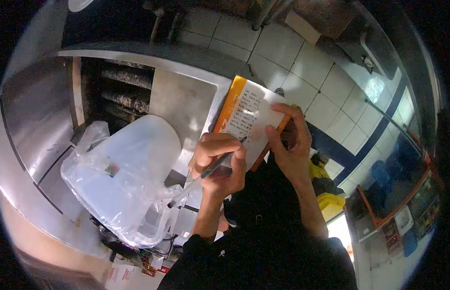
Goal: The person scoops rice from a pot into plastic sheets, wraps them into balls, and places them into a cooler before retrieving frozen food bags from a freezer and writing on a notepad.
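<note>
My left hand (217, 162) is closed around a pen (186, 190). Its dark tip touches a white sheet (263, 113) just below several lines of small handwriting. The pen's clear barrel slants down to the left, out past the back of my hand. Under the sheet is an orange-edged pad or board (229, 104) with white lettering, tilted in front of my dark clothing. My right hand (290, 137) grips its right side, thumb and a fingertip on the paper. Fingers behind the pad are hidden.
To the left, a large whitish container (138, 159) in clear plastic wrap rests on a metal counter (186, 63). Dark, crusted bars show in a recess behind it. White floor tiles (278, 53) lie beyond, and yellow items (330, 205) sit by my right forearm.
</note>
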`<action>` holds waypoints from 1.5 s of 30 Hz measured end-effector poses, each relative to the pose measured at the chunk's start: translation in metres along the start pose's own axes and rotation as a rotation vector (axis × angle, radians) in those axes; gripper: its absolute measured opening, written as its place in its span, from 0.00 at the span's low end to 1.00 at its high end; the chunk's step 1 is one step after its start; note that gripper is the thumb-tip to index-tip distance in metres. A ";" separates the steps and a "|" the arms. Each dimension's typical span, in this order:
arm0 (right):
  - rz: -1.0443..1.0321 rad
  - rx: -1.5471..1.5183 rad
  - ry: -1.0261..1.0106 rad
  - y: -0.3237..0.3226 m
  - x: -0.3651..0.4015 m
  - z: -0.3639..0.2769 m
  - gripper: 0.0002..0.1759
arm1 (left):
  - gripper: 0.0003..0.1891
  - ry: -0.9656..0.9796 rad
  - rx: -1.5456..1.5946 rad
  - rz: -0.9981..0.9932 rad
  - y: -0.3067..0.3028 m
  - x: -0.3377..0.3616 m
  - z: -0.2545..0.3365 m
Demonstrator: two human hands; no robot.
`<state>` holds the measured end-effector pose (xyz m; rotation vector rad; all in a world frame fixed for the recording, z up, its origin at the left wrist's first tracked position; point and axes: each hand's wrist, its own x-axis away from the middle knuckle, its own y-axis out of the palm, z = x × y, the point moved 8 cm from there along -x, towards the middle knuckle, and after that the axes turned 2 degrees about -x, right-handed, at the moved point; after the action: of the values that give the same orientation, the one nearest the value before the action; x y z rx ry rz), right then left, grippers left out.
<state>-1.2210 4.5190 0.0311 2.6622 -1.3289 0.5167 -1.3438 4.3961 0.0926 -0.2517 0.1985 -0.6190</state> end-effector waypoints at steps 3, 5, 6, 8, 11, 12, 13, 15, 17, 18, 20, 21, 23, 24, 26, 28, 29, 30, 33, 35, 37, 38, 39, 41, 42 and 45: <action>-0.008 0.036 0.001 -0.001 -0.003 -0.001 0.21 | 0.09 0.037 -0.094 -0.006 0.004 -0.003 -0.009; -0.024 0.064 -0.016 -0.001 -0.003 -0.003 0.22 | 0.09 0.052 -0.127 -0.030 0.004 -0.010 -0.008; -0.058 0.047 -0.002 0.001 -0.002 -0.001 0.22 | 0.09 0.070 -0.159 -0.048 0.005 -0.014 -0.005; -0.093 0.025 0.015 0.003 -0.004 0.001 0.23 | 0.09 0.051 -0.180 -0.042 0.008 -0.020 -0.002; -0.120 0.097 -0.070 0.005 -0.008 -0.003 0.23 | 0.09 0.055 -0.185 -0.050 0.015 -0.025 -0.004; -0.131 0.200 -0.131 0.005 -0.009 -0.006 0.23 | 0.09 0.075 -0.173 -0.063 0.018 -0.026 -0.004; -0.142 0.303 -0.191 0.006 -0.009 -0.009 0.23 | 0.09 0.073 -0.177 -0.065 0.019 -0.024 -0.004; -0.142 0.269 -0.145 0.006 -0.009 -0.007 0.23 | 0.09 0.010 -0.180 -0.097 0.022 -0.022 -0.009; -0.145 0.229 -0.098 0.006 -0.010 -0.003 0.22 | 0.08 0.021 -0.196 -0.073 0.016 -0.023 -0.009; -0.146 0.269 -0.136 0.005 -0.010 -0.004 0.23 | 0.08 0.033 -0.205 -0.050 0.012 -0.023 -0.009; -0.142 0.297 -0.169 0.007 -0.009 -0.006 0.23 | 0.08 -0.008 -0.138 0.045 0.003 -0.024 -0.016; -0.146 0.221 -0.097 0.007 -0.010 -0.004 0.23 | 0.08 -0.047 -0.061 0.145 -0.006 -0.024 -0.020; -0.149 0.140 -0.022 0.006 -0.010 0.003 0.23 | 0.09 -0.065 -0.052 0.103 -0.007 -0.031 -0.021; -0.155 0.201 -0.129 0.005 -0.012 0.000 0.23 | 0.09 -0.068 -0.006 0.129 -0.006 -0.034 -0.021; -0.161 0.263 -0.234 0.006 -0.012 -0.006 0.23 | 0.11 -0.072 0.051 0.145 -0.005 -0.036 -0.021; -0.109 0.154 -0.152 0.003 -0.013 -0.004 0.24 | 0.10 -0.057 0.041 0.144 -0.002 -0.033 -0.020; -0.110 0.153 -0.148 0.001 -0.014 -0.004 0.24 | 0.10 -0.040 0.033 0.144 -0.001 -0.032 -0.019; -0.156 0.215 -0.182 0.003 -0.014 -0.005 0.24 | 0.10 -0.042 0.030 0.142 -0.001 -0.030 -0.020; -0.194 0.291 -0.235 0.003 -0.014 -0.008 0.24 | 0.09 0.000 -0.072 0.130 0.001 -0.024 -0.020; -0.186 0.303 -0.257 0.001 -0.017 -0.013 0.24 | 0.07 -0.028 -0.081 0.156 0.002 -0.020 -0.021; -0.169 0.158 -0.117 -0.004 -0.021 -0.008 0.24 | 0.07 -0.027 -0.105 0.128 0.004 -0.017 -0.018; -0.169 0.160 -0.116 -0.005 -0.022 -0.007 0.24 | 0.07 -0.026 -0.129 0.101 0.007 -0.016 -0.017; -0.172 0.203 -0.175 -0.005 -0.024 -0.009 0.24 | 0.07 -0.028 -0.128 0.100 0.008 -0.015 -0.019; -0.174 0.245 -0.236 -0.002 -0.024 -0.011 0.24 | 0.11 0.093 -0.232 -0.035 0.021 -0.013 -0.014; -0.135 0.219 -0.245 -0.002 -0.024 -0.011 0.24 | 0.11 0.085 -0.250 -0.033 0.022 -0.013 -0.014; -0.082 0.164 -0.235 -0.002 -0.025 -0.010 0.23 | 0.12 0.053 -0.302 -0.056 0.028 -0.012 -0.006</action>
<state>-1.2357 4.5411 0.0313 2.9762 -1.2761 0.3239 -1.3393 4.4240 0.0804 -0.5338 0.3374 -0.6508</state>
